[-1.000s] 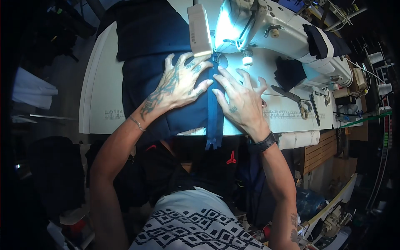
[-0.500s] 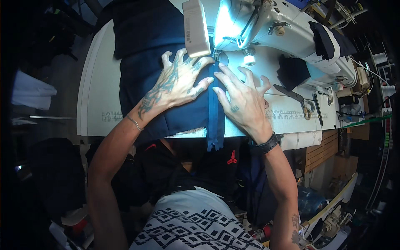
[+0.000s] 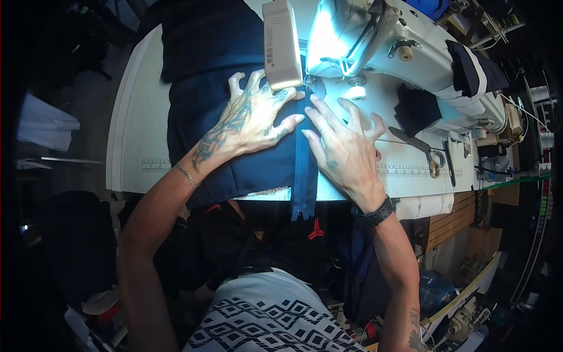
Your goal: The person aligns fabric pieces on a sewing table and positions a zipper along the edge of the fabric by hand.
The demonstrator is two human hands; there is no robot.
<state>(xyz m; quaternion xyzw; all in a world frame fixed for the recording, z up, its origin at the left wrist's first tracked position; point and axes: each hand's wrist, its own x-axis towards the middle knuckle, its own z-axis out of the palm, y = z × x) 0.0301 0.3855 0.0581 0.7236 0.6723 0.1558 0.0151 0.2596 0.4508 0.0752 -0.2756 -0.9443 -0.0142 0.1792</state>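
Note:
Navy fabric (image 3: 234, 170) lies on the sewing table, with a blue zipper (image 3: 301, 170) running lengthwise along its right side. The zipper's lower end hangs over the table's front edge. My left hand (image 3: 243, 114) rests on the fabric, fingers spread, its index finger and thumb reaching the zipper's left side. Across from it, my right hand (image 3: 343, 144) is open, with fingertips at the zipper's right edge. Just beyond both hands is the presser foot (image 3: 311, 85) of a white sewing machine (image 3: 387, 47), above the zipper's far part.
A pale box-shaped device (image 3: 282, 50) stands over the fabric beside the machine head. Scissors (image 3: 419, 144) and a dark slim tool (image 3: 450, 161) lie to the right, near a dark fabric piece (image 3: 417, 108). A printed ruler (image 3: 410, 170) runs along the table's front.
The view has shifted slightly, so the machine sits lower and further right in it. Both hands keep nearly the same pose on the fabric and zipper.

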